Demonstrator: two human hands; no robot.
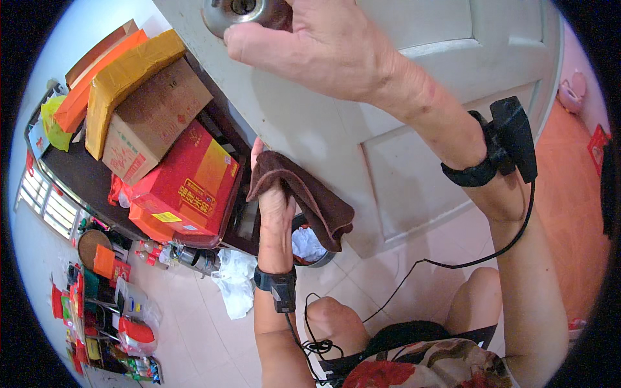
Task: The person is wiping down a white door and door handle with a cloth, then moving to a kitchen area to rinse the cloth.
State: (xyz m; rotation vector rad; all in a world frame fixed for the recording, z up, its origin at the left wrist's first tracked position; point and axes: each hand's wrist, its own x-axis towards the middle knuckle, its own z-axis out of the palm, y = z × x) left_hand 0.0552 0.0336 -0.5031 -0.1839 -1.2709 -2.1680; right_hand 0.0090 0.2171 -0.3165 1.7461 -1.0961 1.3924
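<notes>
A grey panelled door stands in front of me, with a round metal doorknob bearing a keyhole at the top of the view. My right hand is at the knob, its thumb along the lower rim; the other fingers are partly cut off by the picture's top edge. My left hand is by the door's edge, with a brown cloth draped over it and hanging to the right. The cloth hides most of its fingers; some fingertips show beyond the door's edge.
Cardboard boxes and a red carton are stacked on a dark table at left. Below the cloth is a lined bin. A white plastic bag and bottles lie on the tiled floor. Black cables run from both wrist straps.
</notes>
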